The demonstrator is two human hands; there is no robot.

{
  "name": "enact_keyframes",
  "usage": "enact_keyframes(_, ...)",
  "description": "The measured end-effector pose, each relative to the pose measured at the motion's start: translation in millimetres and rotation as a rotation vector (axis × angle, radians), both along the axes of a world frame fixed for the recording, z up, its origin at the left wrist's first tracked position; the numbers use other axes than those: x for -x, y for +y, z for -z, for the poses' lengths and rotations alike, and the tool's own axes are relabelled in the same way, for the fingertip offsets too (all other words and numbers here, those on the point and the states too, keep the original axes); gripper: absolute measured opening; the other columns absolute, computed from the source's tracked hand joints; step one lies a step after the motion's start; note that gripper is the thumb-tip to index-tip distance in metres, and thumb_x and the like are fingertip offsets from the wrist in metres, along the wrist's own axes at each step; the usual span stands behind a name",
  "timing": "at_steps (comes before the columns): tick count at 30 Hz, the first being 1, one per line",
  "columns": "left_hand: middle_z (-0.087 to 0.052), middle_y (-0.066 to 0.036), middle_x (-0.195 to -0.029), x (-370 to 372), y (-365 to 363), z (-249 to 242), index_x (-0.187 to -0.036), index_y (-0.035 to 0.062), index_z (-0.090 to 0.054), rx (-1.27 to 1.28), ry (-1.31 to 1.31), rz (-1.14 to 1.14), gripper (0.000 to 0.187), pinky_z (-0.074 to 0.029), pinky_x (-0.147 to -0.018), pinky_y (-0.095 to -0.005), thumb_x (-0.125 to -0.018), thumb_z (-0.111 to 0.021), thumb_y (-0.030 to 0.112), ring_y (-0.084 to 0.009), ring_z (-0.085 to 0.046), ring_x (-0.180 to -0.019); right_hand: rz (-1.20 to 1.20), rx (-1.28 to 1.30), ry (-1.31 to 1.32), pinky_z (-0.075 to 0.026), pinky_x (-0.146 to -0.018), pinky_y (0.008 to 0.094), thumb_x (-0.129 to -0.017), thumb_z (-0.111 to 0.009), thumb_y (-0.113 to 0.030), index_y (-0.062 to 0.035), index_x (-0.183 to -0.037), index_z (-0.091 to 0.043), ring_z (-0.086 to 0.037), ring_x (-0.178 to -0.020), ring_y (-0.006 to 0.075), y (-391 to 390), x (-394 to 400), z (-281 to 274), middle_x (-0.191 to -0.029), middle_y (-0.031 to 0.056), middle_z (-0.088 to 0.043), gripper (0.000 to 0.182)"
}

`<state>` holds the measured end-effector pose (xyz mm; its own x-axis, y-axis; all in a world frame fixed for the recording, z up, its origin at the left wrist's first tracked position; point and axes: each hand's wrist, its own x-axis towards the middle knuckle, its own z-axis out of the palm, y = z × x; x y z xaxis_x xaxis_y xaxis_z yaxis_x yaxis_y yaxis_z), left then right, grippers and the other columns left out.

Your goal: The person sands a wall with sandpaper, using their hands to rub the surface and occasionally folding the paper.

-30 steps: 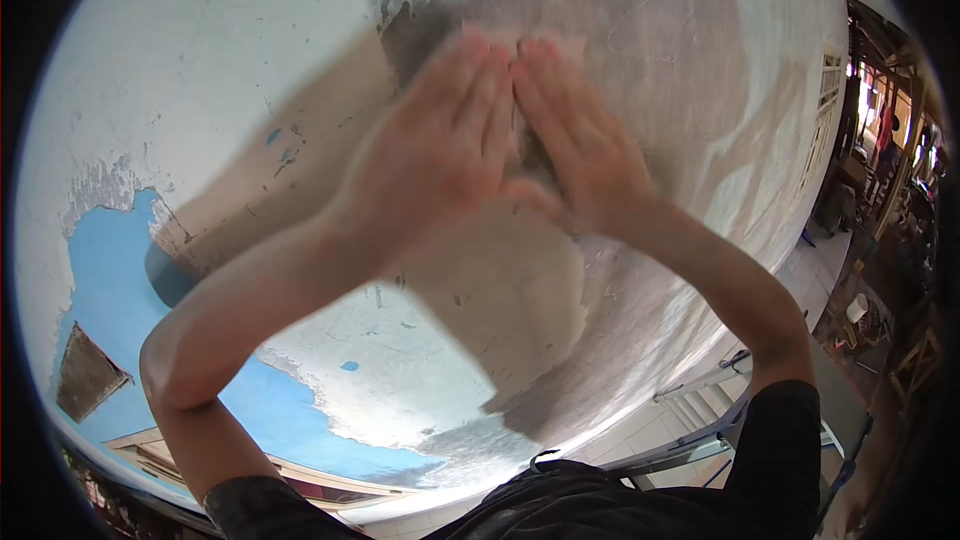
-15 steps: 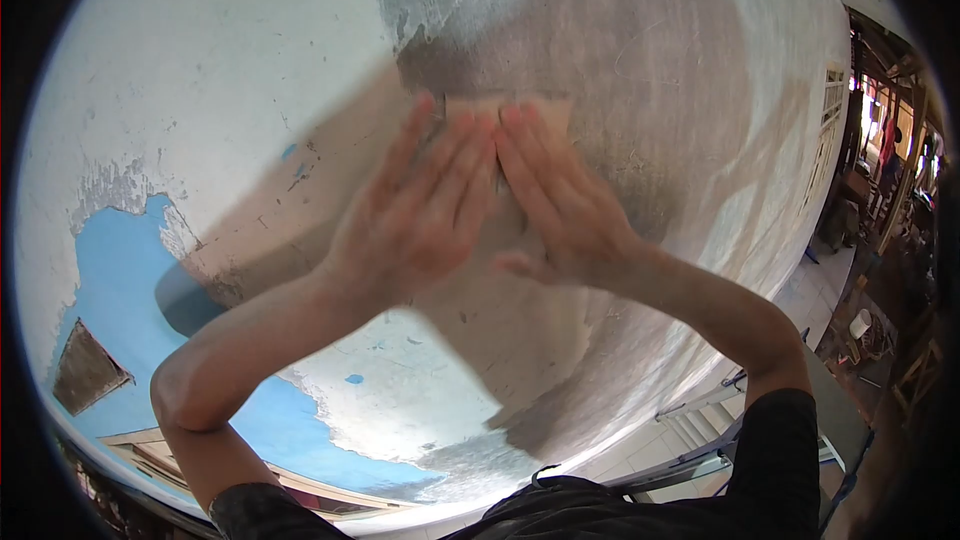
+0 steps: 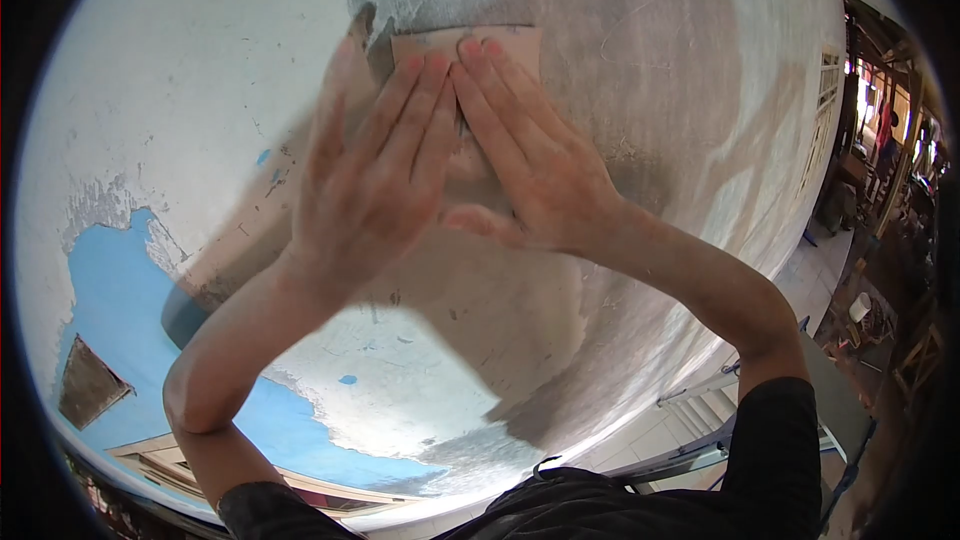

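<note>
A thin pinkish-tan sheet (image 3: 518, 43) lies flat against the wall (image 3: 640, 60), its upper edge showing above my fingertips. My left hand (image 3: 375, 165) presses on the sheet's left part, fingers stretched, with the outer finger raised to the left beyond the sheet. On its right part rests my right hand (image 3: 550, 165), fingers straight and flat, the thumb pointing left. The two hands' fingertips nearly meet at the middle. Around them the wall is grey-brown on the right and whitish on the left. My palms hide the sheet's lower part.
Blue paint (image 3: 115, 275) shows at the wall's lower left, with a dark brown patch (image 3: 92, 382). A metal frame with a grey board (image 3: 835, 395) stands at lower right. Farther right is a cluttered area with a white container (image 3: 859, 307) on the ground.
Both hands and the sheet have moved up and to the left along the wall. More of the sheet's top edge shows above the fingers.
</note>
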<state>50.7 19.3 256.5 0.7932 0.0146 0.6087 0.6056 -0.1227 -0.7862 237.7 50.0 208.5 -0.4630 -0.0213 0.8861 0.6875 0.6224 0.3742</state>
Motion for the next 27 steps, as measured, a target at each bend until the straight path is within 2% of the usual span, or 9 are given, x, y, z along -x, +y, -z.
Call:
enact_keyframes(2,-0.062,-0.008,-0.124,5,2,25,-0.112,0.0052,-0.065,-0.020,0.017,-0.032,0.029,-0.024,-0.115,-0.0576,-0.090,-0.056,0.021,-0.0177,-0.051,-0.124,-0.026,0.042,-0.031,-0.034,-0.110,0.0470,-0.089,-0.048,-0.061,0.0092,-0.140,-0.032,-0.032,-0.137,0.0398,-1,-2,20,-0.146,0.0266,-0.032,0.089)
enact_keyframes(5,-0.060,-0.008,-0.127,16,-3,54,-0.115,0.0050,-0.063,0.092,0.035,-0.052,0.030,-0.024,-0.115,-0.0572,-0.091,-0.054,0.021,-0.0175,-0.049,-0.126,-0.078,0.116,-0.120,-0.035,-0.109,0.0457,-0.090,-0.055,-0.051,0.0075,-0.140,-0.033,-0.034,-0.136,0.0383,3,-8,52,-0.146,0.0253,-0.033,0.081)
enact_keyframes(8,-0.061,-0.007,-0.126,18,4,31,-0.113,0.0060,-0.064,0.015,0.013,0.035,0.028,-0.026,-0.114,-0.0564,-0.091,-0.054,0.020,-0.0177,-0.051,-0.125,-0.043,-0.033,-0.070,-0.037,-0.108,0.0451,-0.091,-0.059,-0.031,0.0040,-0.138,-0.040,-0.038,-0.135,0.0339,12,-5,28,-0.144,0.0207,-0.039,0.061)
enact_keyframes(11,-0.062,-0.006,-0.123,11,-4,11,-0.111,0.0079,-0.066,0.023,-0.072,0.003,0.026,-0.029,-0.112,-0.0579,-0.089,-0.056,0.019,-0.0176,-0.052,-0.124,0.064,-0.186,-0.111,-0.040,-0.107,0.0408,-0.095,-0.050,-0.018,0.0013,-0.128,-0.051,-0.041,-0.133,0.0294,12,-8,-7,-0.139,0.0166,-0.046,0.038)
enact_keyframes(14,-0.064,-0.005,-0.119,20,-13,39,-0.108,0.0093,-0.068,0.063,-0.002,-0.088,0.025,-0.030,-0.111,-0.0585,-0.087,-0.060,0.020,-0.0163,-0.053,-0.121,0.065,-0.104,-0.132,-0.037,-0.109,0.0436,-0.092,-0.050,-0.015,-0.0045,-0.127,-0.054,-0.042,-0.133,0.0232,11,-7,24,-0.139,0.0099,-0.048,0.036)
enact_keyframes(17,-0.065,-0.004,-0.116,29,-10,61,-0.107,0.0086,-0.068,0.096,-0.022,-0.007,0.025,-0.031,-0.112,-0.0578,-0.086,-0.061,0.019,-0.0158,-0.054,-0.120,0.088,-0.129,-0.168,-0.032,-0.112,0.0470,-0.091,-0.053,-0.018,-0.0104,-0.128,-0.055,-0.044,-0.132,0.0202,19,-7,54,-0.139,0.0059,-0.050,0.039)
enact_keyframes(20,-0.062,-0.006,-0.126,31,-11,49,-0.118,0.0097,-0.064,0.145,0.012,-0.028,0.032,-0.028,-0.110,-0.0610,-0.087,-0.059,0.017,-0.0170,-0.053,-0.124,0.063,-0.208,-0.163,-0.028,-0.114,0.0486,-0.091,-0.052,-0.019,-0.0138,-0.131,-0.054,-0.044,-0.131,0.0177,27,-9,43,-0.139,0.0035,-0.050,0.040)
enact_keyframes(23,-0.062,-0.005,-0.125,27,-11,34,-0.118,0.0102,-0.064,0.119,-0.056,-0.018,0.032,-0.027,-0.111,-0.0603,-0.087,-0.059,0.017,-0.0167,-0.053,-0.123,0.118,-0.155,-0.113,-0.027,-0.114,0.0482,-0.093,-0.051,-0.020,-0.0135,-0.132,-0.053,-0.044,-0.131,0.0186,15,-5,22,-0.140,0.0026,-0.050,0.040)
enact_keyframes(27,-0.063,-0.004,-0.123,28,-6,61,-0.116,0.0101,-0.065,0.107,-0.057,-0.032,0.030,-0.028,-0.112,-0.0570,-0.087,-0.060,0.017,-0.0158,-0.053,-0.123,0.110,-0.171,-0.127,-0.029,-0.114,0.0467,-0.090,-0.053,-0.017,-0.0111,-0.131,-0.054,-0.044,-0.132,0.0198,26,-2,46,-0.139,0.0035,-0.051,0.042)
